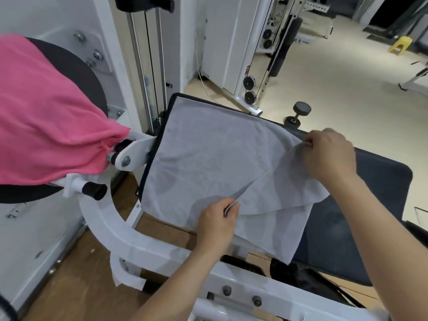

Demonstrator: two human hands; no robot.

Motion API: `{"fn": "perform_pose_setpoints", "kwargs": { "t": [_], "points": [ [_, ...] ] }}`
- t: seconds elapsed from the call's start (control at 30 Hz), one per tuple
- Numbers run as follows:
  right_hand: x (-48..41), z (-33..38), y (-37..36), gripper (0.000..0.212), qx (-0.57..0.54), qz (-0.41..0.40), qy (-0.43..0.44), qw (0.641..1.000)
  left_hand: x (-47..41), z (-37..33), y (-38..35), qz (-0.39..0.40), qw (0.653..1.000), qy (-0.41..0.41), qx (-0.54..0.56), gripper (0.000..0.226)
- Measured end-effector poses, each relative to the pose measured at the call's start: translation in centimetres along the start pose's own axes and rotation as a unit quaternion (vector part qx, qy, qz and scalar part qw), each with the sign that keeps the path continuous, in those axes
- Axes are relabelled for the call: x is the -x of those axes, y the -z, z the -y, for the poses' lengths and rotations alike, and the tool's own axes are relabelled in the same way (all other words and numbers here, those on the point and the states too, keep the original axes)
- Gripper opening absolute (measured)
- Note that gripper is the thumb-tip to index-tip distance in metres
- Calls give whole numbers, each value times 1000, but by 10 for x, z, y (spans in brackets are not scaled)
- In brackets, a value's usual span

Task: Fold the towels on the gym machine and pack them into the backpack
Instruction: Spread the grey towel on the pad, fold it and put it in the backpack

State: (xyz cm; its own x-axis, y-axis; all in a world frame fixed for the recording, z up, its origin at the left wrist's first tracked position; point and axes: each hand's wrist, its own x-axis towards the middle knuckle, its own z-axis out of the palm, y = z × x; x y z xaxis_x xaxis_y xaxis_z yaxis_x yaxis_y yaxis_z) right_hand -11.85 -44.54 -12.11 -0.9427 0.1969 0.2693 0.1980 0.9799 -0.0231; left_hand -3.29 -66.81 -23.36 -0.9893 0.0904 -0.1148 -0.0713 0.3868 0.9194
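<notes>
Grey towel spread on dark seat pad; left hand pinches near edge, right hand pinches far corner; fold flap leftward, match edges, smooth flat; pink towel waits far left; backpack unseen

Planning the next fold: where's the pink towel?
Head view, far left: the pink towel drapes over a round black pad, left of the grey towel.

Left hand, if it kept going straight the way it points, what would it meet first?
The grey towel: the left hand pinches its folded edge and points across the cloth lying on the bench pad. Beyond that the right hand sits slightly aside, probably missed.
</notes>
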Motion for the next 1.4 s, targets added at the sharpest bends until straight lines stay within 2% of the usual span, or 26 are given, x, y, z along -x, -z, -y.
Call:
{"fn": "perform_pose_setpoints", "kwargs": {
  "t": [0.13, 0.37, 0.5, 0.67, 0.8, 0.97, 1.1, 1.27, 1.33, 1.4],
  "points": [
    [-8, 46, 11, 26, -79, -49, 37, 995, 8, 1, 7, -31, 995, 11, 94, 17],
    [-41, 130, -12, 24, -216, -65, 125, 966, 16, 8, 40, -125, 977, 31, 170, 20],
    [-61, 172, -32, 25, -227, -59, 176, 956, 11, 22, 61, -186, 964, 75, 172, 20],
    [-79, 211, -47, 25, -221, -34, 224, 949, 2, 44, 86, -250, 951, 88, 157, 21],
    [-85, 227, -60, 27, -208, -4, 253, 945, -5, 59, 97, -275, 946, 104, 140, 25],
    [-91, 236, -73, 28, -208, -8, 273, 939, -14, 72, 104, -302, 941, 133, 81, 6],
    [-98, 236, -79, 26, -216, -21, 272, 938, -18, 76, 110, -306, 938, 132, 97, 3],
    [-100, 236, -85, 22, -240, -47, 273, 930, -24, 75, 119, -311, 923, 147, 173, 6],
    [-100, 236, -87, 20, -246, -56, 274, 928, -26, 75, 121, -309, 925, 143, 166, 3],
    [-100, 236, -87, 20, -250, -61, 275, 926, -27, 75, 122, -309, 931, 137, 141, 11]
  ]
}}
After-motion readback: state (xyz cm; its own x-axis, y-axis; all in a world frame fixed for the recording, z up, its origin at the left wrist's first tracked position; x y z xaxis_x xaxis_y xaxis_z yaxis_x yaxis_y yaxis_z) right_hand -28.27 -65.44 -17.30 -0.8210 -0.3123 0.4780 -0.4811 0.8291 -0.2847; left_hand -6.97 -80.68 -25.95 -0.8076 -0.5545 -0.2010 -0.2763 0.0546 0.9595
